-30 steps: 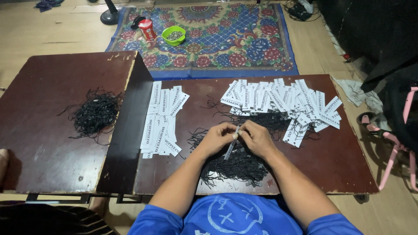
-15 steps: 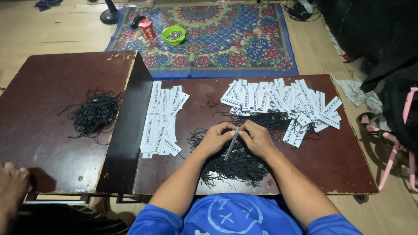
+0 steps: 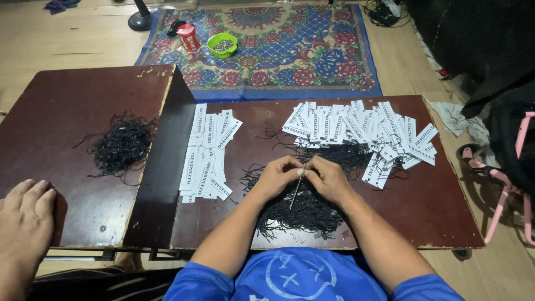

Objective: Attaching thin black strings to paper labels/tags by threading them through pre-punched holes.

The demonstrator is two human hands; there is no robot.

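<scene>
My left hand and my right hand meet over the middle of the dark brown table. Both pinch the top of a narrow white tag, which hangs edge-on between them. Whether a string is also in my fingers I cannot tell. Under my wrists lies a heap of black strings. To the left, white printed tags lie in neat rows. A wider spread of tags with strings lies behind and to the right of my hands.
A second brown table at the left holds another tangle of black strings. A co-worker's hand rests on its near edge. A patterned rug carries a red can and a green bowl. A pink frame stands at the right.
The co-worker's hand has come into view at the lower left and moved up onto the left table's near edge. My own hands have stayed in place on the tag.
</scene>
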